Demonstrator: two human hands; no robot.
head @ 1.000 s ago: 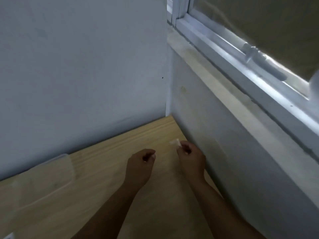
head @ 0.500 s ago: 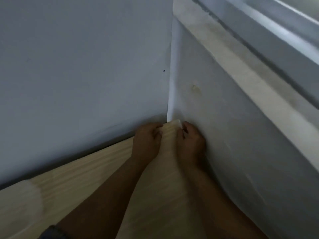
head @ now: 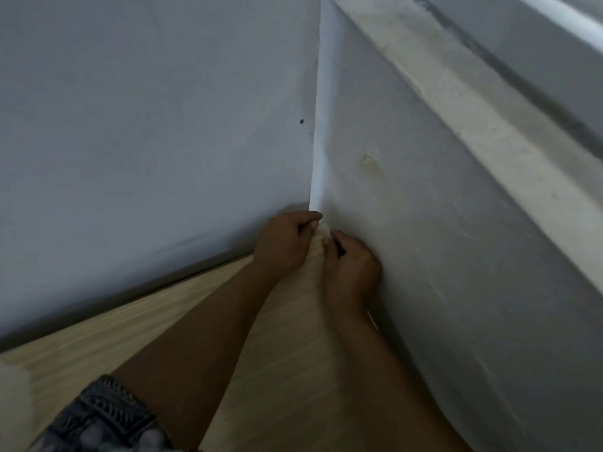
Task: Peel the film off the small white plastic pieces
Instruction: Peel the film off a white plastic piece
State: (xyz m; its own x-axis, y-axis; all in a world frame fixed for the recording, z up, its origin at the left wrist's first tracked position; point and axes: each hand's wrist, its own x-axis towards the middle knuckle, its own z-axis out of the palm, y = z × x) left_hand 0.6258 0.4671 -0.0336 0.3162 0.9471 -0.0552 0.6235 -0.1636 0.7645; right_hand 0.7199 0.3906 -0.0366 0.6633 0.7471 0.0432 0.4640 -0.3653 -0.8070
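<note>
Nearest the camera, bottom left: a dark grey patterned sleeve is covering the left upper arm, blurred. Both forearms are reaching forward over a light wooden table with visible grain, toward the far corner where the two walls are meeting.

Left hand is sitting at the table's far end with fingers curled in and thumb lying along the top, tip pointing right. Right hand is just beside it, close against the right wall, fingers curled too, thumb and forefinger coming together at the tip. The two sets of fingertips are nearly touching each other.

Small white plastic piece: only a pale sliver is showing between the fingertips, blurred. It's looking pinched from both sides, but I cannot tell exactly which fingers are in contact, and the film isn't distinguishable from the piece.

Beyond the hands: grey-white left wall with a small dark hole near the corner. A bright white vertical strip is running up the corner. Right wall is carrying a yellowish stain. Above it, a pale ledge is running diagonally, with a window frame at top right.
</note>
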